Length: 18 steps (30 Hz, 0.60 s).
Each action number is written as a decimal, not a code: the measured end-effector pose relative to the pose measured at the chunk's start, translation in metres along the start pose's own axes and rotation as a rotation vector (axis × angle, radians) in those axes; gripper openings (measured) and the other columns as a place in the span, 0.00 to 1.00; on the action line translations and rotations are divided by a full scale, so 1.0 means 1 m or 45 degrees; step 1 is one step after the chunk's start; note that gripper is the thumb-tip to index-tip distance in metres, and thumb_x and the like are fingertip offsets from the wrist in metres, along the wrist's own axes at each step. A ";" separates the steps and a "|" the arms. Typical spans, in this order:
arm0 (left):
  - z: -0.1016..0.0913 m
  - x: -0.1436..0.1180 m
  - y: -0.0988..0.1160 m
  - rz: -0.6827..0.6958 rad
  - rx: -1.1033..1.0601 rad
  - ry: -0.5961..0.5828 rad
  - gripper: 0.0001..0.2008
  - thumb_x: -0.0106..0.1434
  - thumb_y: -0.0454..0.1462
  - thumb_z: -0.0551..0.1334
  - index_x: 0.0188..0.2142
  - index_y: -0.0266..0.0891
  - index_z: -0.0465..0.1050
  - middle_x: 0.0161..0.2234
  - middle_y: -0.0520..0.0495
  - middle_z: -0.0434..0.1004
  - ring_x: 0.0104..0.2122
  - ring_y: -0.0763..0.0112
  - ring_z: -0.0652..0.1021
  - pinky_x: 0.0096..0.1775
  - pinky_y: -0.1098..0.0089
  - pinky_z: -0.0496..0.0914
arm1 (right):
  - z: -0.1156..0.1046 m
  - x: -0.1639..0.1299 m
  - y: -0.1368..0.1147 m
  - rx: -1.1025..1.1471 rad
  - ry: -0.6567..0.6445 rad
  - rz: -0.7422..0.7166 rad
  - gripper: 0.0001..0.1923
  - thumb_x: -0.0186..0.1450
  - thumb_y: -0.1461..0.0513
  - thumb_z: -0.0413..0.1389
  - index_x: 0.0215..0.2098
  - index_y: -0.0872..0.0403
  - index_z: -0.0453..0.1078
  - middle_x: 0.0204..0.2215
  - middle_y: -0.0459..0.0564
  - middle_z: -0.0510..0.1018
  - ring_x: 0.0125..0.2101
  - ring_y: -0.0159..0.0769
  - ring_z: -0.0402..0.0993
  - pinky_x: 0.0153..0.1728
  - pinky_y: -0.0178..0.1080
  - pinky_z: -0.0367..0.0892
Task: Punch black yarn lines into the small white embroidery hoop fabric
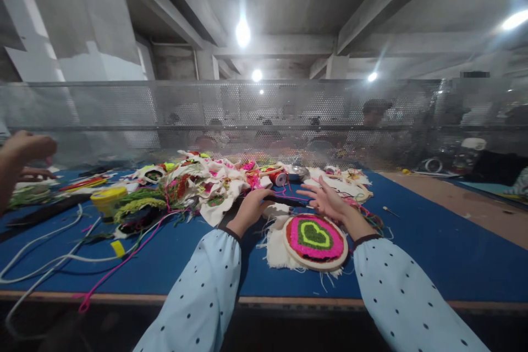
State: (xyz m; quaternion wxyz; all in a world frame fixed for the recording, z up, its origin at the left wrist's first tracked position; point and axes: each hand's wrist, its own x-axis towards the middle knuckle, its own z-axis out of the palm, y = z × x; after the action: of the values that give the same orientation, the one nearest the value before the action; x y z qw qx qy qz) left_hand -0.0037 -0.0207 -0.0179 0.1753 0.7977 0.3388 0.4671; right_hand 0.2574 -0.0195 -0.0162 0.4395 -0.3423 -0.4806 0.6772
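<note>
A round wooden embroidery hoop point(315, 242) lies on the blue table point(412, 242) in front of me. Its white cloth carries a punched heart in green, yellow, pink and red. My left hand point(248, 210) reaches forward beyond the hoop and its fingers close on a dark tool beside pink yarn. My right hand point(325, 199) hovers just behind the hoop with its fingers spread and nothing in it. Both arms wear pale dotted sleeves.
A heap of embroidered cloth pieces point(206, 184), yarn and a red thread spool point(280, 178) lies behind my hands. A yellow container point(108, 198) and white cords point(45, 247) lie at left. Another person's hand point(25, 148) is at far left. A mesh screen point(264, 115) bounds the table's back.
</note>
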 end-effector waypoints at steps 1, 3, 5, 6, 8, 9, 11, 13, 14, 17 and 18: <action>0.000 0.000 0.001 0.048 0.015 0.005 0.09 0.49 0.34 0.65 0.32 0.44 0.76 0.33 0.45 0.76 0.36 0.61 0.73 0.45 0.65 0.64 | 0.003 -0.001 0.000 -0.019 -0.054 0.059 0.29 0.59 0.40 0.43 0.41 0.55 0.66 0.41 0.56 0.75 0.15 0.23 0.60 0.10 0.26 0.52; 0.001 0.000 0.003 0.079 0.018 0.021 0.08 0.50 0.33 0.64 0.32 0.44 0.76 0.33 0.45 0.76 0.35 0.62 0.74 0.44 0.66 0.65 | 0.007 -0.004 0.000 -0.043 -0.115 0.131 0.30 0.59 0.40 0.43 0.39 0.55 0.67 0.36 0.55 0.76 0.13 0.22 0.57 0.09 0.26 0.50; 0.001 0.000 0.005 0.036 -0.021 0.052 0.08 0.51 0.33 0.64 0.33 0.44 0.75 0.34 0.45 0.76 0.36 0.63 0.74 0.43 0.68 0.65 | 0.008 -0.006 0.000 -0.053 -0.143 0.165 0.27 0.59 0.41 0.44 0.37 0.55 0.67 0.30 0.51 0.76 0.12 0.22 0.55 0.10 0.26 0.49; 0.001 0.000 0.005 0.000 -0.052 0.072 0.08 0.51 0.33 0.64 0.33 0.43 0.75 0.34 0.45 0.76 0.36 0.63 0.74 0.43 0.68 0.65 | 0.008 -0.007 0.001 -0.055 -0.161 0.189 0.25 0.59 0.43 0.46 0.36 0.55 0.67 0.27 0.50 0.75 0.12 0.22 0.55 0.10 0.27 0.49; 0.001 0.000 0.004 -0.067 -0.122 0.108 0.08 0.49 0.32 0.65 0.32 0.43 0.75 0.34 0.46 0.76 0.37 0.63 0.73 0.44 0.68 0.65 | 0.007 -0.006 0.001 -0.053 -0.219 0.262 0.21 0.60 0.46 0.49 0.33 0.56 0.66 0.21 0.47 0.72 0.12 0.23 0.55 0.10 0.27 0.50; 0.000 -0.001 0.004 -0.088 -0.140 0.119 0.09 0.49 0.32 0.66 0.31 0.44 0.75 0.34 0.46 0.76 0.37 0.62 0.73 0.45 0.68 0.64 | 0.006 -0.005 0.002 -0.040 -0.249 0.287 0.19 0.60 0.48 0.50 0.31 0.57 0.66 0.18 0.45 0.69 0.12 0.23 0.54 0.10 0.27 0.50; -0.001 -0.001 0.001 -0.108 -0.120 0.126 0.09 0.48 0.32 0.66 0.32 0.44 0.75 0.35 0.47 0.76 0.38 0.61 0.73 0.46 0.67 0.64 | 0.003 -0.003 0.003 0.007 -0.270 0.266 0.16 0.60 0.52 0.52 0.27 0.57 0.64 0.13 0.40 0.62 0.11 0.22 0.49 0.10 0.26 0.47; -0.002 -0.002 -0.003 -0.103 -0.031 0.131 0.10 0.49 0.32 0.66 0.32 0.45 0.75 0.35 0.47 0.76 0.38 0.61 0.73 0.46 0.67 0.64 | 0.000 0.001 0.004 0.027 -0.206 0.161 0.14 0.59 0.54 0.53 0.23 0.56 0.61 0.11 0.36 0.54 0.10 0.20 0.44 0.10 0.25 0.44; -0.002 -0.002 -0.005 -0.095 0.034 0.138 0.10 0.49 0.32 0.65 0.33 0.45 0.75 0.35 0.47 0.77 0.38 0.61 0.73 0.46 0.67 0.64 | -0.002 0.003 0.004 0.013 -0.149 0.101 0.14 0.58 0.55 0.54 0.21 0.56 0.59 0.10 0.35 0.52 0.10 0.19 0.41 0.10 0.25 0.42; -0.003 -0.003 -0.009 -0.050 0.245 0.141 0.10 0.51 0.33 0.64 0.35 0.45 0.75 0.36 0.47 0.77 0.38 0.61 0.74 0.44 0.67 0.66 | -0.005 0.007 0.003 -0.080 0.024 -0.029 0.15 0.55 0.56 0.56 0.19 0.55 0.56 0.10 0.34 0.49 0.10 0.19 0.39 0.10 0.25 0.40; -0.003 -0.003 -0.009 -0.034 0.311 0.131 0.10 0.52 0.33 0.63 0.35 0.45 0.75 0.36 0.46 0.77 0.38 0.61 0.74 0.43 0.67 0.66 | -0.005 0.008 0.003 -0.101 0.068 -0.065 0.15 0.55 0.56 0.56 0.19 0.54 0.55 0.09 0.34 0.49 0.10 0.19 0.39 0.10 0.25 0.39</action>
State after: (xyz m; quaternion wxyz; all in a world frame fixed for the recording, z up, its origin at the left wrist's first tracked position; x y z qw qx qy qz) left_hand -0.0105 -0.0167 -0.0235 0.0653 0.7834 0.4124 0.4603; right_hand 0.2584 -0.0108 -0.0213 0.4553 -0.3651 -0.5039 0.6368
